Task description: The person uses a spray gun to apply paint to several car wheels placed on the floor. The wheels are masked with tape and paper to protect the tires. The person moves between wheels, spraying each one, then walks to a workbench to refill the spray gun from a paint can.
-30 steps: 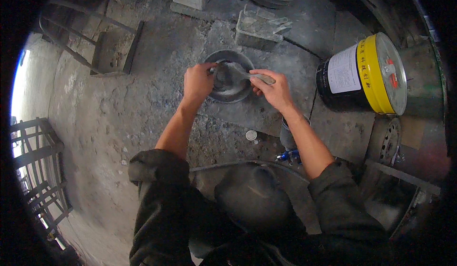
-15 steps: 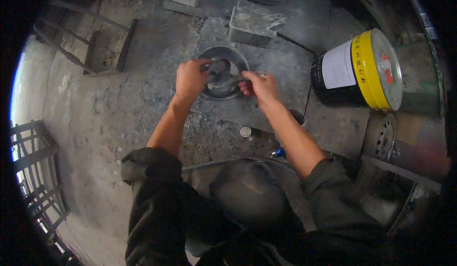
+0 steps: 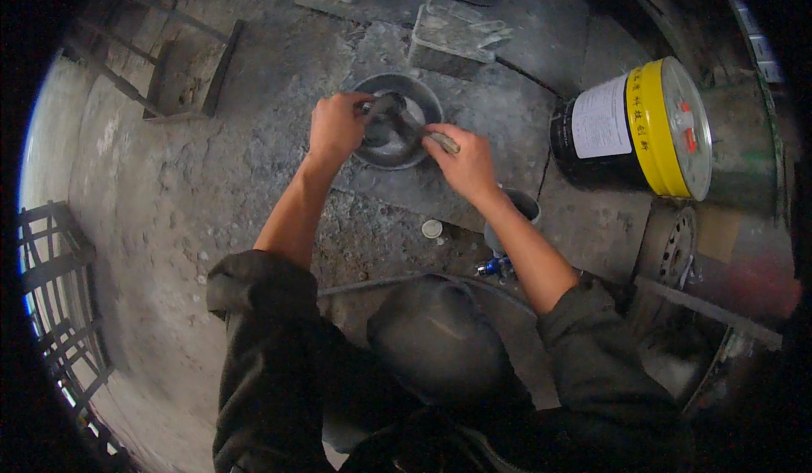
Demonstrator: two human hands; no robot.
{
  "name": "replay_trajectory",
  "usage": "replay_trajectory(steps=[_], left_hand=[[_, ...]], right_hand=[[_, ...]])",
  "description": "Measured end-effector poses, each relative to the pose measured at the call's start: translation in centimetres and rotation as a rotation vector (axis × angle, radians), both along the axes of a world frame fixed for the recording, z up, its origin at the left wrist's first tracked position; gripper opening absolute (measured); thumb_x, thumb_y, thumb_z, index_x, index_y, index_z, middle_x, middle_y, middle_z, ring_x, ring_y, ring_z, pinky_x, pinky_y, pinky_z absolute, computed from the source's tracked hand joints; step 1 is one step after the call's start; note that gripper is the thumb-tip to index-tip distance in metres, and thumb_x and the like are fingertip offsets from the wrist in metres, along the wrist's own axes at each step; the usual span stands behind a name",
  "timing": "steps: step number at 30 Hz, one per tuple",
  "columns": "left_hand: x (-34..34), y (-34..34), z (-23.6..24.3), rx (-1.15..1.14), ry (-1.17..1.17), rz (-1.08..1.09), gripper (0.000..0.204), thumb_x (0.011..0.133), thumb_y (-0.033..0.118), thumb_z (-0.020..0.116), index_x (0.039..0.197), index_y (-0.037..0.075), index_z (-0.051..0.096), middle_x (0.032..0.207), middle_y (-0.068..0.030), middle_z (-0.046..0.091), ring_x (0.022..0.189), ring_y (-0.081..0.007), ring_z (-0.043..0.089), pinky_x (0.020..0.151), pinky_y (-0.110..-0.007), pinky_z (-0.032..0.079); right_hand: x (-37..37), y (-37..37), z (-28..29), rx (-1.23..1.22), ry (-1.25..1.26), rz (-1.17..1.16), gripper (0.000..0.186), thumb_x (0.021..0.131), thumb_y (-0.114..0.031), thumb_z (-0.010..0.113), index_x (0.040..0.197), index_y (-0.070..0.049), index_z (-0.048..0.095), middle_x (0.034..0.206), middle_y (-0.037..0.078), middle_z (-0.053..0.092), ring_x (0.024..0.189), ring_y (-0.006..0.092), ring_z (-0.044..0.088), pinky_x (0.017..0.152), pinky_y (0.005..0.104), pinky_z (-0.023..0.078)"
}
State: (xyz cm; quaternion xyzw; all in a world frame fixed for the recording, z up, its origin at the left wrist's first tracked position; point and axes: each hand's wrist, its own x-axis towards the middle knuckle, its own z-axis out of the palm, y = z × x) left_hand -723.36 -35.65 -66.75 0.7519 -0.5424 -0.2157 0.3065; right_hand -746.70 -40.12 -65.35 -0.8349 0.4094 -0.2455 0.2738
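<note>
A round grey basin [image 3: 436,107] stands on the floor in front of me, with pale grey material in its bottom. Over its left side, my left hand [image 3: 337,126] is closed on a dark, rounded piece [image 3: 389,105], whose exact kind I cannot make out. My right hand [image 3: 465,162] grips the pale handle of what looks like a brush [image 3: 443,141] at the basin's right rim. The tool's dark head reaches in over the basin, close to or against the dark piece; their contact is unclear.
Beyond the basin sits a crusted rectangular tub [image 3: 450,41] with tools across it. A black-and-yellow bucket [image 3: 630,130] is at right. Near my right forearm are a small cup [image 3: 523,205], a blue-and-silver fitting [image 3: 489,266] and a pale disc [image 3: 432,228]. A metal frame [image 3: 182,75] lies left.
The brush-like tool has turned in my right hand, so its pale handle now shows above the fingers. My left hand still holds the dark piece, slightly shifted. The view has moved a little.
</note>
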Motion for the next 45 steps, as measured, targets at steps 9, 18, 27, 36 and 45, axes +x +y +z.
replay_trajectory(steps=[9, 18, 27, 36, 45], left_hand=[[-0.3, 0.1, 0.5, 0.068, 0.097, -0.044, 0.046, 0.073, 0.008, 0.079, 0.118, 0.014, 0.073, 0.083, -0.0117, 0.074, 0.076, -0.0241, 0.072, 0.073, -0.036, 0.056], [-0.2, 0.9, 1.1, 0.100, 0.097, 0.055, 0.045, 0.070, 0.005, 0.077, 0.114, 0.015, 0.074, 0.085, -0.0146, 0.074, 0.081, -0.0286, 0.073, 0.077, -0.039, 0.057], [-1.1, 0.1, 0.6, 0.060, 0.034, 0.007, 0.046, 0.072, 0.007, 0.077, 0.117, 0.015, 0.073, 0.078, -0.0142, 0.072, 0.072, -0.0270, 0.071, 0.071, -0.038, 0.056], [-1.5, 0.3, 0.4, 0.037, 0.028, -0.004, 0.046, 0.073, 0.006, 0.077, 0.118, 0.014, 0.074, 0.077, -0.0162, 0.070, 0.069, -0.0267, 0.071, 0.069, -0.037, 0.055], [-1.6, 0.0, -0.2, 0.051, 0.031, -0.001, 0.043, 0.073, 0.006, 0.073, 0.115, 0.015, 0.075, 0.077, -0.0145, 0.071, 0.070, -0.0266, 0.070, 0.071, -0.037, 0.056]], right_hand=[[0.9, 0.8, 2.1, 0.919, -0.745, -0.501, 0.030, 0.091, -0.021, 0.073, 0.107, 0.004, 0.069, 0.083, 0.013, 0.072, 0.066, 0.0166, 0.069, 0.059, 0.0270, 0.056], [-1.4, 0.0, 1.2, 0.667, -0.254, 0.014, 0.023, 0.092, -0.018, 0.071, 0.110, -0.004, 0.073, 0.091, 0.010, 0.075, 0.072, 0.0166, 0.070, 0.064, 0.0298, 0.054], [-1.2, -1.4, 1.8, 0.155, -0.010, -0.044, 0.026, 0.091, -0.021, 0.070, 0.108, -0.002, 0.072, 0.092, 0.019, 0.074, 0.079, 0.0231, 0.074, 0.070, 0.0340, 0.055], [-0.4, -0.4, 2.2, 0.878, -0.670, -0.276, 0.027, 0.093, -0.020, 0.071, 0.106, 0.004, 0.070, 0.079, 0.012, 0.072, 0.065, 0.0149, 0.068, 0.057, 0.0278, 0.055], [-1.3, -0.4, 0.2, 0.597, -0.395, -0.323, 0.023, 0.090, -0.017, 0.071, 0.100, 0.004, 0.071, 0.074, 0.014, 0.071, 0.058, 0.0172, 0.067, 0.053, 0.0285, 0.054]])
